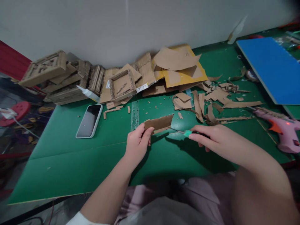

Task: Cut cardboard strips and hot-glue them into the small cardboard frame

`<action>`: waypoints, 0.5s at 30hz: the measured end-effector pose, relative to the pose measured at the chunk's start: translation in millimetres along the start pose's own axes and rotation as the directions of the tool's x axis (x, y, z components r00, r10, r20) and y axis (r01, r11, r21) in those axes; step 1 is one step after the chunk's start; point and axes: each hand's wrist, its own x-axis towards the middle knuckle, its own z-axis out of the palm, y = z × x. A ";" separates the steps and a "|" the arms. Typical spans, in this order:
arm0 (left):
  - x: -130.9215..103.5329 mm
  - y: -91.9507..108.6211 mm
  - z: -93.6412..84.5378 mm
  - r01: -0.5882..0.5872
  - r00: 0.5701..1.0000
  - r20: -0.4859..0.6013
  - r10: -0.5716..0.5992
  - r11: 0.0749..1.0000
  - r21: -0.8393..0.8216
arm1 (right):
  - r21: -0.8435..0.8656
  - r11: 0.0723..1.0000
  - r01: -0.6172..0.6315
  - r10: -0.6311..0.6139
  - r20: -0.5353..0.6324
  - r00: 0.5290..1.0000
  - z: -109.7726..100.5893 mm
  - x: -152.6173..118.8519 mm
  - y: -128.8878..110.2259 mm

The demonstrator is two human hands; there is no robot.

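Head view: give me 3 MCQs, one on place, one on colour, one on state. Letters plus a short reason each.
1. Where does the phone lie?
A. on the green mat, to the left of the clear ruler
B. on the blue board
C. on top of the cardboard stack

2. What colour is the glue gun at the right edge?
A. yellow
B. pink
C. black

3. What is the left hand doing?
A. lying flat on the mat
B. pinching a cardboard strip
C. gripping the phone

Answers:
1. A: the phone rests on the green mat, with the clear ruler to its right.
2. B: its body is pink, with an orange trigger.
3. B: the fingers close on the cardboard strip, while the right hand holds a green-handled cutter at its lower edge.
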 end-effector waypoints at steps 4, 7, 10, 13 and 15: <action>4.4 1.3 1.1 0.024 0.993 0.115 -0.034 0.996 0.088 | -0.089 0.996 0.011 -0.009 0.023 1.000 6.1 3.9 1.9; 8.3 -1.7 3.0 -0.050 0.986 0.168 0.012 0.975 0.218 | -0.161 0.986 0.046 -0.049 -0.015 0.999 13.1 7.1 4.4; 11.1 -6.2 3.6 -0.193 0.969 0.212 0.129 0.928 0.318 | -0.209 0.977 0.046 -0.050 -0.013 0.999 18.9 8.6 5.6; 11.9 -8.2 3.3 -0.282 0.939 0.293 0.178 0.888 0.363 | -0.240 0.971 0.022 -0.027 -0.019 0.999 21.8 8.6 3.8; 11.2 -6.8 3.4 -0.317 0.925 0.326 0.194 0.868 0.383 | -0.256 0.967 0.016 -0.025 -0.029 0.999 22.7 8.4 1.8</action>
